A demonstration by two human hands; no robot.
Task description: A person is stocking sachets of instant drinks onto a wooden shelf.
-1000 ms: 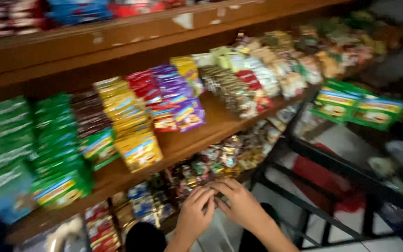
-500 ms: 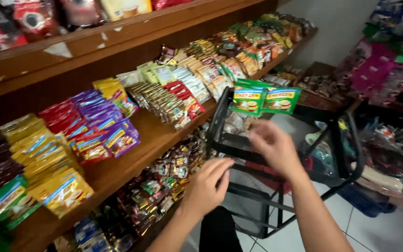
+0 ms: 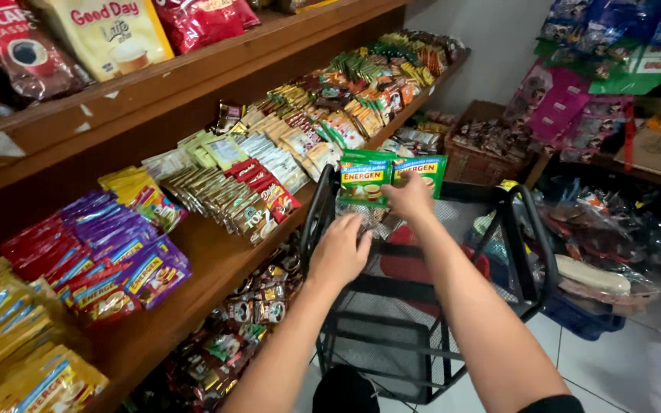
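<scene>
Small shop aisle, seen from above the person's arms. A black wire rack with a mesh shelf stands on a pale tiled floor at 5 o'clock. Two green sachet packs hang side by side at the rack's top rim, near frame centre. The right hand is at the lower edge of the right-hand green pack, fingers closed on it in a pinch; thumb contact is hidden by the hand. The left hand rests at 7 o'clock from the packs, on the rack's left upright bar, fingers curled loosely over it; whether they grip the bar or only lie on it cannot be told. A long wooden shelf runs from 8 o'clock up to 1 o'clock, loaded with rows of sachets: yellow packs at far left, purple and red packs next, brown stick packs mid-shelf, mixed green and orange packs toward the far end. An upper shelf at 11 o'clock carries large pouches. A wicker basket of dark sachets sits at 2 o'clock, against a grey wall. Clear plastic bags are heaped at 3 o'clock.
</scene>
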